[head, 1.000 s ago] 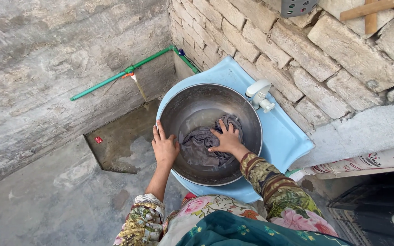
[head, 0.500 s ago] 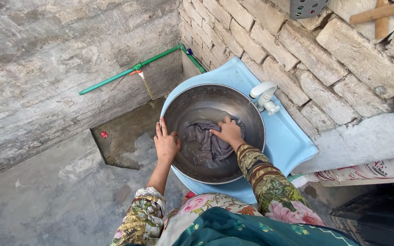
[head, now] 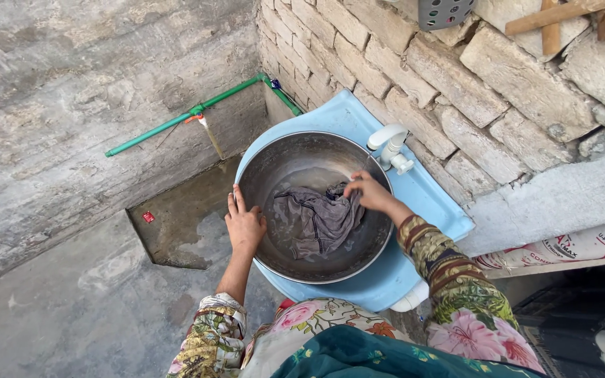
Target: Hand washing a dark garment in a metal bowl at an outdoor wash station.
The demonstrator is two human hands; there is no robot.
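Right grip (head: 365, 190) pinches grey cloth (head: 313, 220); white sack (head: 568, 246) right.

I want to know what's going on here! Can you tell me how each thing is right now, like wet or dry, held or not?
Grey cloth: wet, lying in the bowl, one edge pinched up.
Metal bowl: upright in the sink, holding some water.
Blue sink: holds the bowl.
White tap: a thin stream running.
Left hand: flat on the bowl's rim.
Right hand: gripping the cloth.
Green pipe: dripping onto the wet floor.
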